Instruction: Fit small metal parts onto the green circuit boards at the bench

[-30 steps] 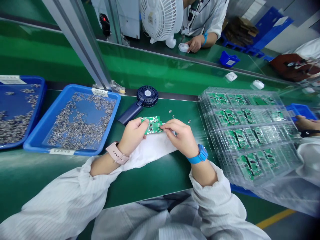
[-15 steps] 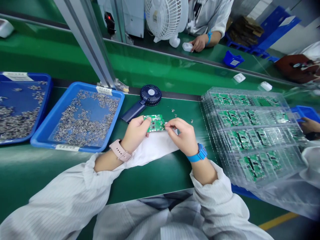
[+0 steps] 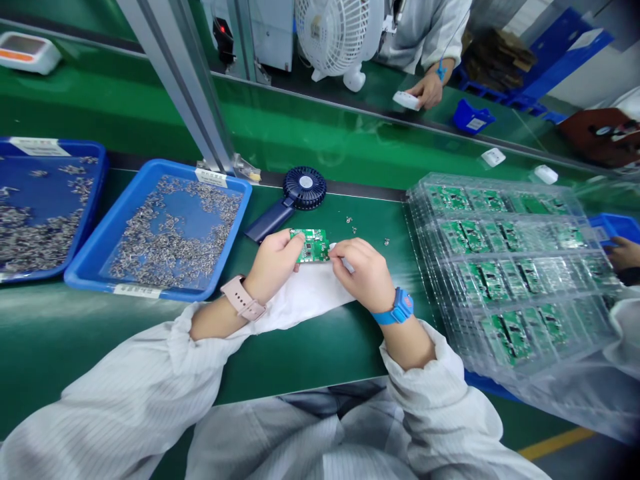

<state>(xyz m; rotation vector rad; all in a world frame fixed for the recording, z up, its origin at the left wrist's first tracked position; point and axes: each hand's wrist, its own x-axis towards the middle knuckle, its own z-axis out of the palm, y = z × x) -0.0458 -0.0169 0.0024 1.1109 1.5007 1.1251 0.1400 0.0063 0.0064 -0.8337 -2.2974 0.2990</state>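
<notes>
In the head view, the left hand (image 3: 274, 265) pinches a green circuit board (image 3: 313, 246) by its left end, the thumb lying over the top face and the fingers beneath. The board is held up over a white cloth (image 3: 305, 297) that lies on the green tabletop (image 3: 305, 357), in front of the person. The right hand (image 3: 364, 272) is at the board's right edge, its fingertips drawn together there; whether a small part sits between them is too small to tell. A pink watch strap (image 3: 242, 299) circles the left wrist, and a blue wristband (image 3: 397, 307) circles the right one. Just beyond the board, a dark blue handheld fan (image 3: 305, 187) lies with its handle pointing toward the left hand, and a few small metal parts (image 3: 387, 241) are scattered on the tabletop to the right of the fan. On the left stand two blue trays of small metal pieces, the nearer tray (image 3: 83, 272) to the hands in full view and the outer tray (image 3: 100, 175) cut off by the picture's edge. On the right, a stack of clear plastic trays (image 3: 500, 257) holds more green boards in its compartments. Across the metal-framed divider are a white fan (image 3: 337, 37) and another person's hand (image 3: 429, 90), which holds a white casing (image 3: 406, 101) near a small blue bin (image 3: 473, 118).
</notes>
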